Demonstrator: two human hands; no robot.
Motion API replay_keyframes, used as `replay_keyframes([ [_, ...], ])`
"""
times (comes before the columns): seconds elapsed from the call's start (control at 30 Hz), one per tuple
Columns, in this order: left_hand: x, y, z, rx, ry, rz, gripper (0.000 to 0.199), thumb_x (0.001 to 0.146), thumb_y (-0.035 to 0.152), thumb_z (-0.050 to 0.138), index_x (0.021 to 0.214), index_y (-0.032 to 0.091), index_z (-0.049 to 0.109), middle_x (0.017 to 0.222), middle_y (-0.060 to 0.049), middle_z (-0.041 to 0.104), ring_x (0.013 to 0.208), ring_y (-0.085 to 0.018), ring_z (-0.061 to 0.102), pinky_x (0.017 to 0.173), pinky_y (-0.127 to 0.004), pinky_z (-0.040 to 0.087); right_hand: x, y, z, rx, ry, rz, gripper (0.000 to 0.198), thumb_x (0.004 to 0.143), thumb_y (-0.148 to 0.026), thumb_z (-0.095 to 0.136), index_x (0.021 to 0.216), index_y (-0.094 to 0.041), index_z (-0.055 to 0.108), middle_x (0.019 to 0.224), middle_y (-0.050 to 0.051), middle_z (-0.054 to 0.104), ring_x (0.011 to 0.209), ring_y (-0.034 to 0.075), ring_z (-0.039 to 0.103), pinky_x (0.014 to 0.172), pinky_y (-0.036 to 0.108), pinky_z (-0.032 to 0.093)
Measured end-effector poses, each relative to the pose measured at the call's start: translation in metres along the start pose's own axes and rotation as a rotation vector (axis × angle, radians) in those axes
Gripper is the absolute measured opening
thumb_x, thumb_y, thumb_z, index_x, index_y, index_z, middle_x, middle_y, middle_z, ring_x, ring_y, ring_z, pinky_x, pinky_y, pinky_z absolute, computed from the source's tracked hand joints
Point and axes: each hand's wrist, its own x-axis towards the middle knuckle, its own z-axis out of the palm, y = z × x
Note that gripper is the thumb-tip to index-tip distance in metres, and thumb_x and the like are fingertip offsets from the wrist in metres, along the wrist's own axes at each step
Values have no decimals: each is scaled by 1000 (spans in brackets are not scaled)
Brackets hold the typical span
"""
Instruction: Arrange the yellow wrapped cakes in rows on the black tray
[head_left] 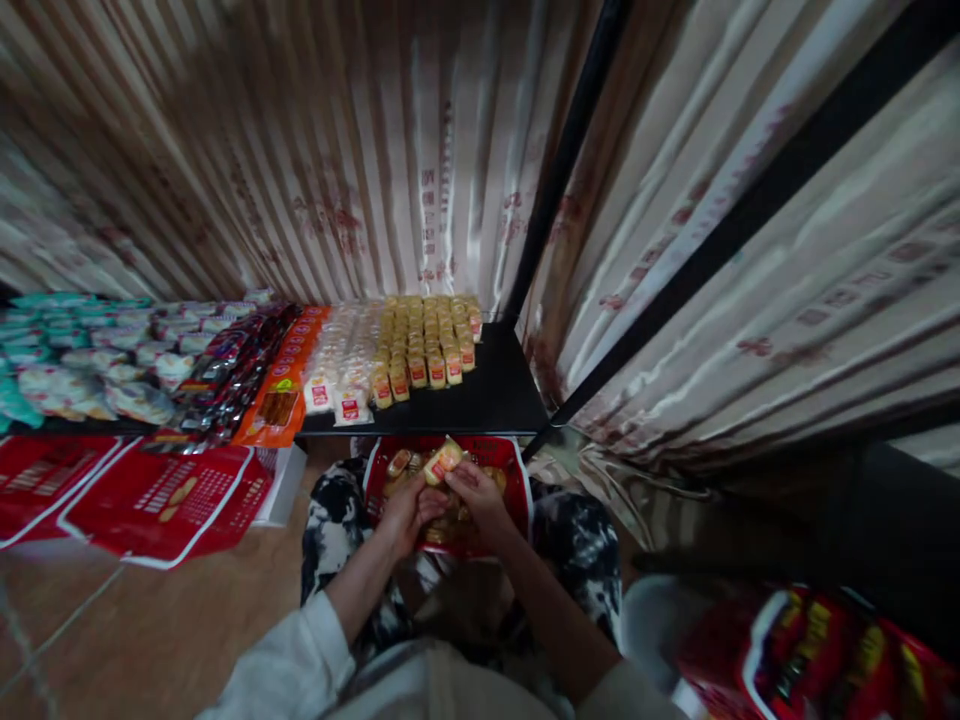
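Observation:
Between my hands is a small wrapped snack packet [443,461], pale yellow with a red and orange label. My right hand [481,497] pinches its right side with thumb and fingers. My left hand [409,512] has its fingers curled at the packet's lower left edge. Both hands are over a red box with a white rim [525,490], which sits between my knees and contains more small wrapped packets [400,462]. On the black shelf [495,390] just beyond, similar yellow packets [436,370] stand in tight rows.
Along the shelf to the left lie clear-wrapped packets [351,405], an orange bag [279,400], dark red packets [232,375] and white and green packets [67,385]. Red bags [176,500] stand below. Black poles [559,190] and a curtain [337,150] rise behind. Red packages [840,660] lie at lower right.

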Motion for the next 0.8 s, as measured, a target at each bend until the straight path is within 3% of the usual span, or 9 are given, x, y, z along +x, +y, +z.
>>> replay_keyframes([
  [0.17, 13, 10, 6, -48, -40, 27, 22, 91, 28, 44, 92, 11, 57, 58, -5, 65, 51, -12, 63, 55, -21, 51, 21, -5, 12, -130, 54, -67, 34, 57, -46, 72, 74, -20, 59, 72, 2, 68, 67, 17, 63, 64, 28, 49],
  [0.33, 28, 31, 14, 45, 95, 188, 14, 83, 18, 54, 95, 11, 54, 62, -4, 66, 50, -11, 61, 51, -21, 48, 55, -28, 14, -530, 100, -237, 20, 74, -35, 58, 86, -20, 60, 78, 2, 66, 69, 15, 61, 66, 28, 50],
  [0.5, 48, 46, 19, 143, 210, 383, 19, 78, 10, 51, 96, 12, 56, 75, -4, 66, 57, -9, 60, 49, -19, 45, 98, -48, 24, -831, 158, -374, 32, 76, -25, 54, 108, -20, 55, 85, 3, 65, 73, 17, 61, 70, 29, 50],
  [0.63, 69, 55, 22, 227, 237, 489, 18, 75, 12, 52, 90, 14, 62, 91, -7, 65, 72, -11, 60, 50, -17, 46, 123, -53, 36, -946, 189, -433, 26, 78, -21, 54, 104, -20, 53, 87, 4, 66, 74, 17, 61, 71, 29, 49],
  [0.8, 93, 65, 23, 295, 259, 560, 25, 75, 12, 52, 98, 15, 64, 104, -9, 62, 80, -13, 58, 53, -17, 48, 140, -50, 48, -1037, 197, -467, 20, 79, -18, 53, 98, -20, 51, 89, 4, 65, 76, 17, 61, 72, 28, 48],
])
